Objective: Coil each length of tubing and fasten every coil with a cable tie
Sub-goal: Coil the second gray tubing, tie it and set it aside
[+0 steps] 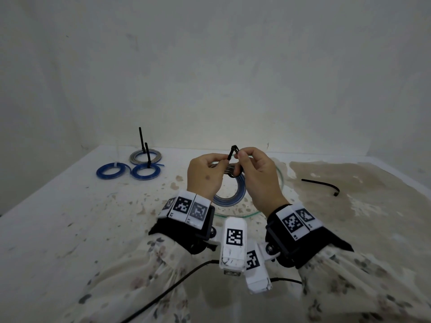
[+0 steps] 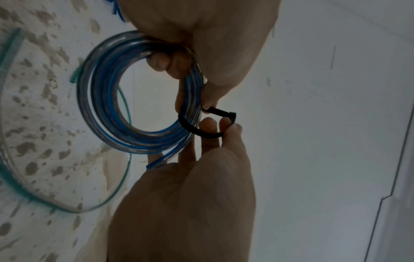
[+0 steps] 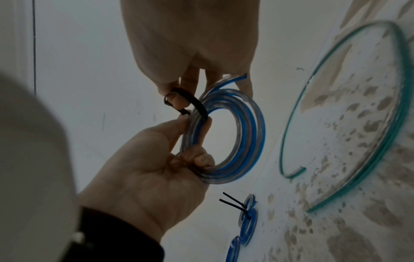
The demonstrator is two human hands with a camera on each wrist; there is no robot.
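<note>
Three finished coils (image 1: pixel 130 167) lie at the far left of the stained white table (image 1: pixel 70 217), two of them with black tie tails standing upright. Toward the middle, the left hand (image 1: pixel 205 174) holds a blue-and-clear tubing coil (image 2: pixel 139 99) above the table, fingers curled through its ring, thumb and forefinger pinching the tail of a black cable tie (image 2: pixel 201 127). That tie loops loosely around the coil's strands. Just beside, the right hand (image 1: pixel 258 176) pinches the tie's head end, so both hands meet at the top of the coil. Beneath them a loose loop of green-tinted tubing (image 1: pixel 233 215) rests flat on the table. Further right, a spare black cable tie (image 1: pixel 321 184) lies by itself.
</note>
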